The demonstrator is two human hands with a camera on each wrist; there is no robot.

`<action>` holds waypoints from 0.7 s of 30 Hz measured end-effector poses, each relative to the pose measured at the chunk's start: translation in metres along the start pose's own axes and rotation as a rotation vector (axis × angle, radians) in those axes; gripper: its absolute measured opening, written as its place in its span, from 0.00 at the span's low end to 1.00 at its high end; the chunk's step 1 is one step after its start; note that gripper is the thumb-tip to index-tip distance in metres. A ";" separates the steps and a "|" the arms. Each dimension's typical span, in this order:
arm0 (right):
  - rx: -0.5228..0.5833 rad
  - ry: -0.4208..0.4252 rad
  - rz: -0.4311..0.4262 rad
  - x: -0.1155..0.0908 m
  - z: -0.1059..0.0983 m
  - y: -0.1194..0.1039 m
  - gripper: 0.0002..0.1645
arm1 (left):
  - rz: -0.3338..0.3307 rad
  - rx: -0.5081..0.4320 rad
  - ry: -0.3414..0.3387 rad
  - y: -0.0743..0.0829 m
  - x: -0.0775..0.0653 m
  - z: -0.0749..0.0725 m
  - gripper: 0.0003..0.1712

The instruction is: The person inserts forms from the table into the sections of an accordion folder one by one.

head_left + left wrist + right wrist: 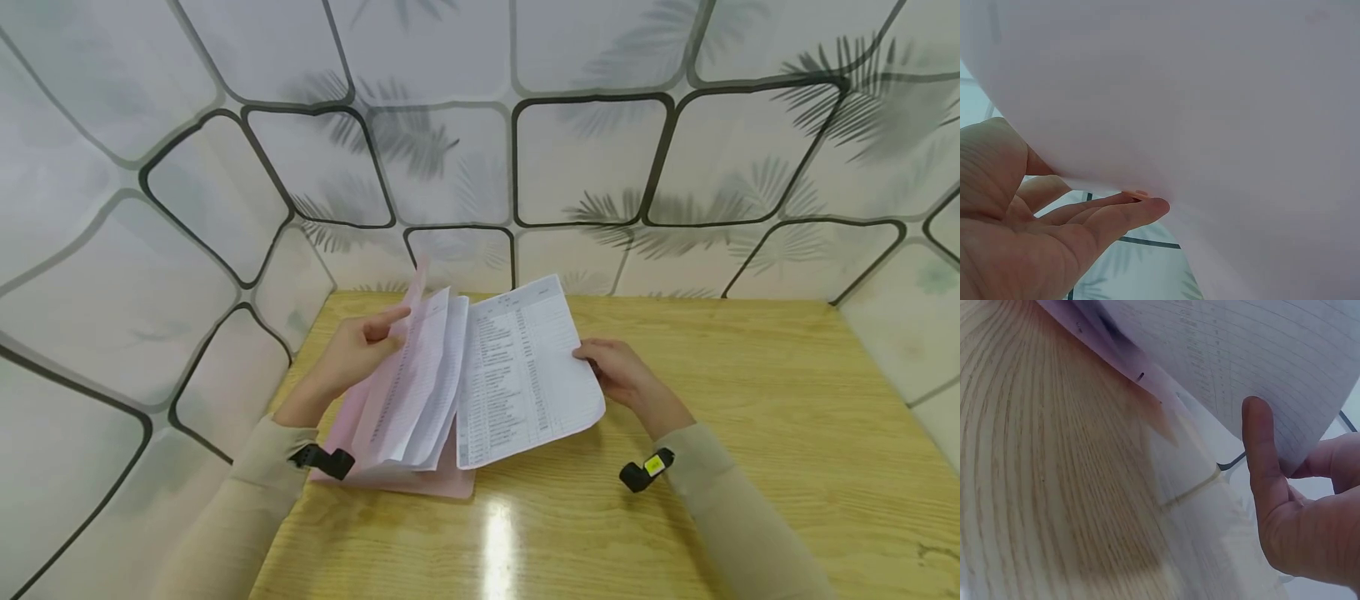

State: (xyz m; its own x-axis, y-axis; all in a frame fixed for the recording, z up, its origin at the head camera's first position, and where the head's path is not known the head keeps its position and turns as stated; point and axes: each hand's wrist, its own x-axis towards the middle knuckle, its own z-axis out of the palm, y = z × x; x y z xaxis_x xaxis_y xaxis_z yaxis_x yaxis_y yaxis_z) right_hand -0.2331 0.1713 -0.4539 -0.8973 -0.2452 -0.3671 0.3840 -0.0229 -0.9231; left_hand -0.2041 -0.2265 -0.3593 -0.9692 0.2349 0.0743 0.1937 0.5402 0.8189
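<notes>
A pink folder (pixel 442 483) lies toward the left of the wooden table, with printed white sheets (pixel 431 367) standing fanned up from it. My left hand (pixel 356 350) pinches the raised left side of the folder and its pages near the top; in the left wrist view a broad pale sheet (pixel 1210 94) hides part of the fingers. With thumb and fingers, my right hand (pixel 618 371) grips the right edge of a sheet printed with a table (pixel 517 375), tilted up off the table. The right wrist view shows the right thumb (pixel 1260 437) lying against this page.
The wooden table (pixel 750 417) stretches out to the right and front. Patterned fabric walls (pixel 465 167) stand behind and at both sides, close to the folder on the left. Black wrist cameras (pixel 324 460) are strapped over both sleeves.
</notes>
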 end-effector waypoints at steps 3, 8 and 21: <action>-0.017 -0.029 0.007 0.000 0.001 0.001 0.32 | -0.001 -0.006 -0.001 0.001 0.000 0.000 0.27; -0.064 -0.039 0.022 0.001 0.004 0.001 0.34 | -0.003 -0.009 0.001 0.001 0.000 0.001 0.27; -0.346 0.164 -0.127 -0.006 0.005 -0.010 0.28 | -0.008 -0.005 0.010 0.001 -0.001 0.000 0.27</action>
State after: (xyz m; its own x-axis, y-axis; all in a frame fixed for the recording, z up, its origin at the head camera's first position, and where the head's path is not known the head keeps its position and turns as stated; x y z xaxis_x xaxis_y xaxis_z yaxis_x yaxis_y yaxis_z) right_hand -0.2308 0.1685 -0.4424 -0.9665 -0.1030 -0.2351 0.1966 0.2916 -0.9361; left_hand -0.2032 -0.2256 -0.3583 -0.9723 0.2219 0.0733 0.1847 0.5377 0.8226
